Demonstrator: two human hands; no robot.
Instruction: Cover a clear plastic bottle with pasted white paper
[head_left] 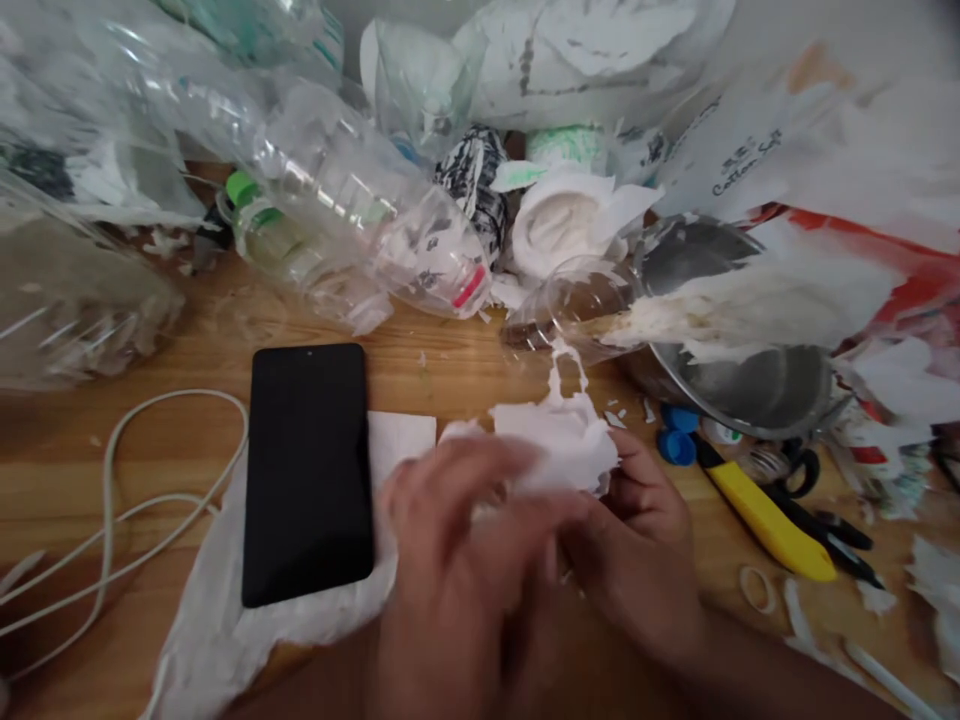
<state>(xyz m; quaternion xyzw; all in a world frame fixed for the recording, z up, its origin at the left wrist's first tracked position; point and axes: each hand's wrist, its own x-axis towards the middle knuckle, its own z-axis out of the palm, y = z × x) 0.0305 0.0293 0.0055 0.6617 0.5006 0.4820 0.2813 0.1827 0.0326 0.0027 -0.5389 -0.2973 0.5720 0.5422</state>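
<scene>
A torn, crumpled piece of white paper (559,445) is pinched in my right hand (637,540), with the thumb underneath and the fingers curled at its right side. A thin ragged loop rises from the paper's top edge. My left hand (457,550) is at the paper's left side, its fingers bent towards it and smeared by motion, so I cannot tell whether they grip it. Left of that hand, a black smartphone (307,475) lies face up on a white paper sheet (225,625).
Clear plastic bottles (352,190) lie at the back. A metal bowl (750,390) holds whitish, soggy-looking material at right. Near it are blue caps (679,447) and a yellow-handled cutter (772,520). A white cable (109,480) curls at left. Paper scraps surround a rubber band (757,590).
</scene>
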